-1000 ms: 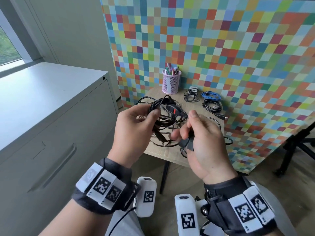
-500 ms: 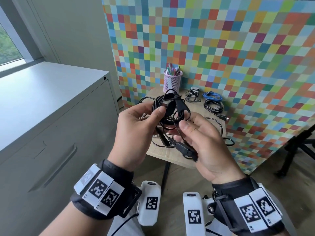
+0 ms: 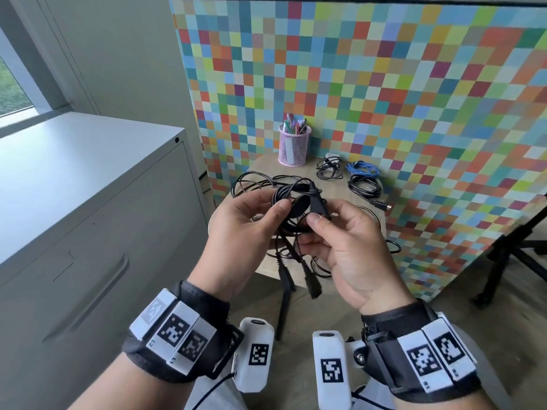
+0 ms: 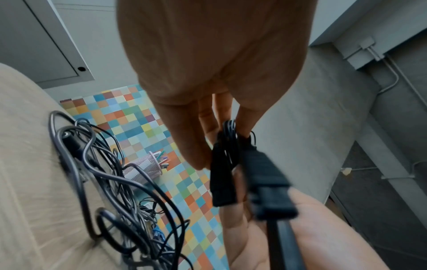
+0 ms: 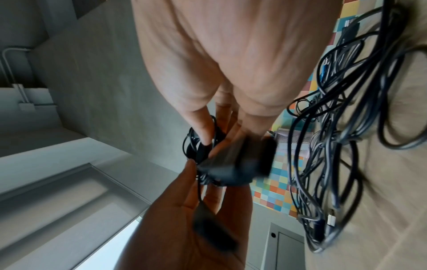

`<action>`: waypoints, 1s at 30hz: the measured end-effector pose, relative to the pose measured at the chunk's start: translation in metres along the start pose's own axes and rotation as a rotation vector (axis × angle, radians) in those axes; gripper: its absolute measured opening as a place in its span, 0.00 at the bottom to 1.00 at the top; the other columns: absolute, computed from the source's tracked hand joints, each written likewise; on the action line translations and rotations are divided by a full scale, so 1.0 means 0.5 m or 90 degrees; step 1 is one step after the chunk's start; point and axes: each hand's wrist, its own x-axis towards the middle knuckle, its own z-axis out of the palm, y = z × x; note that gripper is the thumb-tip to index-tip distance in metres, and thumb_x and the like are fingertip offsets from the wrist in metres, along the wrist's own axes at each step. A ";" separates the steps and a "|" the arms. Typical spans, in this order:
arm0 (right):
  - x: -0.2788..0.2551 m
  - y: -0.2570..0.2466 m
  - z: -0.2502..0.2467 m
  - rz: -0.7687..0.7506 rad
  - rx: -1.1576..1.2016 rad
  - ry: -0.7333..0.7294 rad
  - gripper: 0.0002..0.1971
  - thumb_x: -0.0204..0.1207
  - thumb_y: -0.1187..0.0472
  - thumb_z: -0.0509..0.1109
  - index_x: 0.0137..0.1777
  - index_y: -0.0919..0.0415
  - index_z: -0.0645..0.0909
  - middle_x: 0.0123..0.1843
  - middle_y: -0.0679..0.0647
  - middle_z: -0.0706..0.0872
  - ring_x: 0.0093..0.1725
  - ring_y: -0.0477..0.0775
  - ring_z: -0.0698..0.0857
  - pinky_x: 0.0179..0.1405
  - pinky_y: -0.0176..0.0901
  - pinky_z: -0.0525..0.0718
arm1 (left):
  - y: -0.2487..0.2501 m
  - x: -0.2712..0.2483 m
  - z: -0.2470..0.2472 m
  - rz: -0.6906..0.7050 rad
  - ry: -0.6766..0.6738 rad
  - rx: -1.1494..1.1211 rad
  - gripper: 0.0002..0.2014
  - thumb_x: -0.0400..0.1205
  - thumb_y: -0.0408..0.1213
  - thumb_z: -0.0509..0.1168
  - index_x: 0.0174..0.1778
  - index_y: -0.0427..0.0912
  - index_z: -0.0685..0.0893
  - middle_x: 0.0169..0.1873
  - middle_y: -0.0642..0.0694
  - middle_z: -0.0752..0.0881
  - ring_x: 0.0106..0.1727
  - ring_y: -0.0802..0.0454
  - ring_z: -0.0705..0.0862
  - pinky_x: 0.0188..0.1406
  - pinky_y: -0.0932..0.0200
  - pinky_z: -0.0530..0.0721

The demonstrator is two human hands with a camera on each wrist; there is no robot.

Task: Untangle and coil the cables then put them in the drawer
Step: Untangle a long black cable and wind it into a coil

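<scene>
I hold a coiled black cable (image 3: 291, 199) above the small wooden table (image 3: 340, 190). My left hand (image 3: 242, 232) pinches the coil between thumb and fingers. My right hand (image 3: 346, 244) pinches one black plug (image 3: 319, 205) at the top of the coil. Two more black connectors (image 3: 312, 281) dangle below my hands. In the left wrist view the plugs (image 4: 265, 184) hang close to the camera. The right wrist view shows the blurred plug (image 5: 240, 160) between both hands. A tangle of black cables (image 3: 254, 182) lies on the table behind my hands. The drawer front (image 3: 88, 294) of the grey cabinet is closed.
A pink mesh pen cup (image 3: 293, 146) stands at the table's back. Coiled cables lie at the back right: a small black one (image 3: 328, 170), a blue one (image 3: 362, 170), a black one (image 3: 365, 187). A chequered colourful panel (image 3: 384, 99) stands behind. A black tripod (image 3: 518, 250) is at right.
My right hand has let the lower connector drop and moved up to pinch the plug at the top of the coil. The coil has stayed in my left hand.
</scene>
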 end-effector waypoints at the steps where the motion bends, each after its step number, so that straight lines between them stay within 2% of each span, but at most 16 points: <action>1: -0.001 0.003 0.000 0.004 0.006 0.010 0.06 0.83 0.72 0.71 0.55 0.64 0.86 0.43 0.61 0.90 0.33 0.55 0.88 0.35 0.48 0.91 | -0.001 -0.001 -0.001 -0.002 0.000 0.016 0.09 0.85 0.45 0.74 0.58 0.50 0.92 0.52 0.43 0.94 0.55 0.39 0.93 0.53 0.32 0.92; 3: -0.002 0.006 0.003 0.006 0.019 0.030 0.05 0.84 0.73 0.70 0.55 0.65 0.85 0.42 0.61 0.90 0.32 0.55 0.88 0.35 0.47 0.91 | -0.001 -0.004 -0.001 -0.019 0.016 0.039 0.12 0.82 0.50 0.75 0.61 0.58 0.90 0.52 0.48 0.94 0.55 0.46 0.93 0.54 0.35 0.92; 5: -0.005 0.007 0.005 0.007 0.024 0.045 0.05 0.84 0.72 0.70 0.53 0.65 0.85 0.41 0.61 0.91 0.32 0.55 0.89 0.33 0.45 0.91 | -0.002 -0.006 0.000 -0.035 0.012 0.040 0.16 0.80 0.51 0.77 0.63 0.62 0.87 0.52 0.50 0.93 0.55 0.49 0.93 0.55 0.35 0.92; 7: -0.009 0.008 0.012 0.012 0.023 0.047 0.05 0.84 0.72 0.70 0.53 0.64 0.85 0.41 0.60 0.92 0.31 0.53 0.88 0.32 0.43 0.90 | 0.002 -0.013 0.008 -0.034 -0.002 0.035 0.19 0.81 0.44 0.78 0.66 0.59 0.85 0.52 0.50 0.94 0.54 0.49 0.93 0.55 0.38 0.92; 9: -0.014 0.011 0.020 0.018 0.010 0.045 0.05 0.84 0.72 0.70 0.52 0.64 0.85 0.40 0.59 0.91 0.31 0.52 0.87 0.30 0.43 0.88 | 0.001 -0.019 0.010 0.004 -0.002 0.055 0.20 0.81 0.35 0.77 0.68 0.51 0.85 0.53 0.53 0.94 0.55 0.54 0.93 0.56 0.46 0.93; 12: -0.021 0.016 0.030 0.024 -0.026 0.044 0.04 0.83 0.71 0.72 0.50 0.63 0.86 0.43 0.61 0.90 0.30 0.54 0.86 0.29 0.44 0.87 | -0.005 -0.020 -0.003 0.030 0.006 0.088 0.18 0.82 0.30 0.76 0.66 0.48 0.88 0.52 0.55 0.94 0.54 0.58 0.92 0.54 0.55 0.92; 14: -0.024 0.016 0.032 0.023 -0.059 0.034 0.04 0.83 0.70 0.74 0.52 0.62 0.87 0.46 0.61 0.91 0.31 0.55 0.86 0.29 0.46 0.87 | -0.006 -0.019 -0.015 0.025 0.001 0.092 0.18 0.82 0.29 0.75 0.67 0.48 0.88 0.51 0.53 0.94 0.52 0.56 0.93 0.53 0.55 0.92; 16: -0.026 0.012 0.030 0.012 -0.106 0.030 0.05 0.83 0.67 0.75 0.55 0.59 0.88 0.46 0.58 0.91 0.35 0.57 0.87 0.31 0.48 0.87 | -0.004 -0.015 -0.024 0.011 -0.007 0.086 0.18 0.83 0.28 0.74 0.68 0.47 0.88 0.51 0.50 0.95 0.51 0.51 0.94 0.52 0.50 0.93; 18: -0.023 0.005 0.022 -0.014 -0.201 0.029 0.05 0.82 0.60 0.76 0.55 0.50 0.89 0.47 0.52 0.93 0.41 0.56 0.89 0.34 0.51 0.88 | -0.001 -0.006 -0.029 -0.012 0.004 0.083 0.19 0.83 0.29 0.74 0.68 0.48 0.86 0.49 0.48 0.95 0.48 0.43 0.94 0.49 0.45 0.94; 20: -0.013 -0.007 0.001 -0.061 -0.375 0.034 0.06 0.78 0.49 0.78 0.53 0.41 0.88 0.49 0.44 0.93 0.48 0.50 0.91 0.45 0.54 0.91 | 0.008 0.012 -0.033 -0.042 0.010 0.078 0.18 0.83 0.30 0.75 0.67 0.48 0.82 0.48 0.45 0.94 0.45 0.36 0.94 0.46 0.40 0.94; 22: 0.005 -0.025 -0.026 -0.093 -0.543 0.026 0.07 0.76 0.46 0.78 0.51 0.41 0.88 0.48 0.40 0.91 0.51 0.46 0.89 0.55 0.54 0.90 | 0.019 0.043 -0.036 -0.072 0.001 0.073 0.17 0.84 0.31 0.74 0.64 0.45 0.77 0.48 0.42 0.94 0.45 0.36 0.94 0.48 0.33 0.93; 24: 0.033 -0.047 -0.052 -0.106 -0.662 0.006 0.05 0.77 0.46 0.79 0.50 0.43 0.89 0.49 0.39 0.91 0.54 0.45 0.87 0.60 0.52 0.87 | 0.030 0.088 -0.035 -0.091 -0.017 0.082 0.17 0.84 0.30 0.74 0.64 0.42 0.75 0.48 0.38 0.93 0.40 0.40 0.93 0.48 0.34 0.93; 27: 0.094 -0.079 -0.092 -0.105 -0.802 -0.030 0.07 0.78 0.45 0.77 0.52 0.43 0.89 0.61 0.42 0.89 0.64 0.49 0.85 0.69 0.52 0.83 | 0.038 0.182 -0.020 -0.091 -0.046 0.129 0.15 0.83 0.30 0.74 0.61 0.42 0.77 0.50 0.34 0.91 0.37 0.45 0.89 0.46 0.41 0.93; 30: 0.156 -0.088 -0.139 -0.018 -0.964 -0.132 0.18 0.79 0.41 0.74 0.67 0.41 0.85 0.76 0.46 0.80 0.76 0.54 0.78 0.76 0.55 0.77 | 0.027 0.292 0.013 -0.101 -0.038 0.173 0.14 0.83 0.29 0.74 0.59 0.45 0.78 0.51 0.33 0.90 0.38 0.44 0.90 0.50 0.36 0.93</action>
